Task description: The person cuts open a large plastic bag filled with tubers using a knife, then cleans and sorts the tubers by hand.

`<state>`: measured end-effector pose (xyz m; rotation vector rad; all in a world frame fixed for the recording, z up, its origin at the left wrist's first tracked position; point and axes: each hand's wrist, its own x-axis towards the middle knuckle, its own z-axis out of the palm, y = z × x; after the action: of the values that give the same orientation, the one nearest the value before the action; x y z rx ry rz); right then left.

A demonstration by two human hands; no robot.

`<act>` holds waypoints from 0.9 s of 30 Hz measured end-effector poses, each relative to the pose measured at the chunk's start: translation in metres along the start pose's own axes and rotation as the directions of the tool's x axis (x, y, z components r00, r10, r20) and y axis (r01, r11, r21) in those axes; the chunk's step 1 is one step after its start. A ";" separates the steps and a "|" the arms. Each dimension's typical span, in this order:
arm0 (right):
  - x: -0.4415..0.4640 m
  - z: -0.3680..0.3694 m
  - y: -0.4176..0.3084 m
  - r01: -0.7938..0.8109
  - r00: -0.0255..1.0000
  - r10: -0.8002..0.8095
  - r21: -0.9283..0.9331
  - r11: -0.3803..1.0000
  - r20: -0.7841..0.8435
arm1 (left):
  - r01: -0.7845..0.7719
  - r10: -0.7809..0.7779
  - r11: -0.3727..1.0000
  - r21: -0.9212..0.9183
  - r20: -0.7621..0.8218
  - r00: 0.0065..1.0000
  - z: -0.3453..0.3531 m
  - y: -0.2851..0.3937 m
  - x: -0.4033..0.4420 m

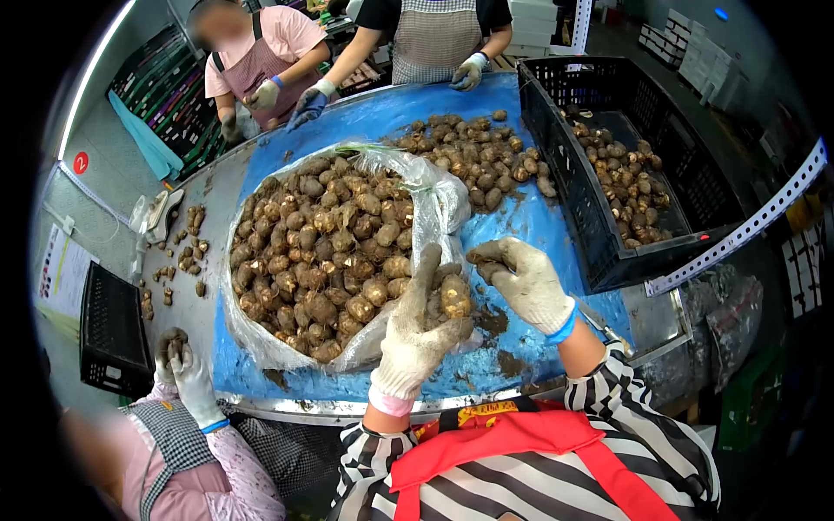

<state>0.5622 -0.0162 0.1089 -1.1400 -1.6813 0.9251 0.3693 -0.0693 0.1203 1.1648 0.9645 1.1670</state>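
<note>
My left hand (415, 326), in a soiled white glove, is at the right edge of a clear plastic bag (439, 195) full of brown tubers (326, 252). A tuber (455, 296) rests between its thumb and fingers. To the right, my right hand (524, 282), gloved too, is raised over the blue sheet with thumb and fingers apart and nothing between them. Loose tubers (478, 156) lie heaped on the sheet beyond the bag.
A black crate (599, 252) with tubers stands at the right, beside a perforated metal strip (738, 226). Two co-workers (439, 39) (269, 52) stand across the table; another person (182, 443) is at lower left. A small black crate (113, 330) is at the left edge.
</note>
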 end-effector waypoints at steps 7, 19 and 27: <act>-0.012 -0.007 -0.035 0.347 0.933 -0.332 -0.102 0.932 0.137 | -0.139 0.155 0.950 0.281 -0.033 0.987 -0.002 0.000 0.005; 0.008 0.001 -0.007 0.223 0.974 -0.225 -0.141 0.965 0.003 | -0.078 0.080 0.956 0.281 0.005 0.997 -0.002 0.001 -0.004; -0.005 0.010 -0.022 0.489 0.870 -0.479 -0.323 0.810 0.117 | -0.132 0.131 0.880 0.456 0.033 0.991 -0.003 0.007 -0.001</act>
<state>0.5473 -0.0284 0.1239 -0.8389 -2.0825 0.3297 0.3652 -0.0697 0.1263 1.6287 1.2165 1.0719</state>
